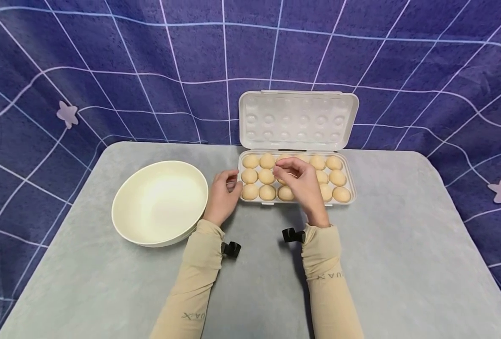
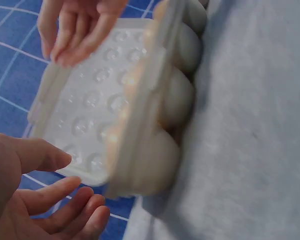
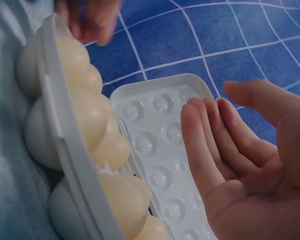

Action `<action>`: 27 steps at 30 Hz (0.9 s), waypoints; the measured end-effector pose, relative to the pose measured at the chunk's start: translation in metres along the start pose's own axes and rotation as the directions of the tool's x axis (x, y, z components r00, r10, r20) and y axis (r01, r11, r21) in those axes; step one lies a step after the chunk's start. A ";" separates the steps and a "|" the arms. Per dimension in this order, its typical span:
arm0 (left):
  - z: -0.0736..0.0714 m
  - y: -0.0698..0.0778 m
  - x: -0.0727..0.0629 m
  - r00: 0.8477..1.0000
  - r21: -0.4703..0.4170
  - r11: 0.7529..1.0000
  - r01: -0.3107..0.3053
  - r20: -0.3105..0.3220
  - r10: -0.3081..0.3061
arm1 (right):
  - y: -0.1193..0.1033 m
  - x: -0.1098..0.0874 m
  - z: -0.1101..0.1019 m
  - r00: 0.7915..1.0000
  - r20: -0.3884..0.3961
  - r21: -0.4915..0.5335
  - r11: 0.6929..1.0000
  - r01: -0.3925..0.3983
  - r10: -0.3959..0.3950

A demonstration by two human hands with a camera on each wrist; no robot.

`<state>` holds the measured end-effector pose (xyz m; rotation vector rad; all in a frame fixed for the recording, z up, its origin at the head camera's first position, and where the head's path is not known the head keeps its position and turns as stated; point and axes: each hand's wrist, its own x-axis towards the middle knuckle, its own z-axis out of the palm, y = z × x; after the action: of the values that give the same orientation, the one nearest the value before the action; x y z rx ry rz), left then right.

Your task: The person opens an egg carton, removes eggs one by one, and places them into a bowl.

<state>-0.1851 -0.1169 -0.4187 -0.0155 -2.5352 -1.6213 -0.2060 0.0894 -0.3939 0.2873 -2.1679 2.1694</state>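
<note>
A white plastic egg carton (image 1: 352, 192) stands at the back of the table, filled with rows of cream-coloured eggs (image 1: 250, 191). Its clear-white lid (image 1: 297, 123) is swung up behind it. My left hand (image 1: 224, 197) is beside the carton's left end, fingertips right at the rim; thumb and fingers are apart in the left wrist view. Over the middle of the eggs hovers my right hand (image 1: 304, 186). In the right wrist view, that hand (image 3: 255, 165) has bent, loose fingers, with nothing between them and the thumb. It hides several middle eggs from the head view.
A large cream bowl (image 1: 159, 202) stands left of the carton, close by the left hand and forearm. The grey table (image 1: 407, 245) ends at a blue curtain (image 1: 182, 52) with pale grid lines. Black wrist-camera mounts (image 1: 294, 235) stick out from the sleeves.
</note>
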 end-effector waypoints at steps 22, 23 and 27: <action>-0.116 0.042 -0.035 0.998 0.026 0.999 -0.020 -0.055 0.021 | 0.001 -0.001 0.020 0.985 0.166 -0.301 0.949 0.090 -0.041; -0.122 0.041 -0.037 0.997 0.038 0.999 -0.008 -0.074 0.011 | 0.001 -0.001 0.021 0.984 0.171 -0.308 0.946 0.097 -0.045; -0.147 0.037 -0.045 0.991 0.049 0.999 0.022 -0.130 -0.015 | 0.001 -0.003 0.024 0.979 0.193 -0.332 0.935 0.129 -0.067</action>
<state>-0.1219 -0.2317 -0.3296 0.1151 -2.4832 -1.5120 -0.2008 0.0655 -0.3954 0.5724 -2.5133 1.7303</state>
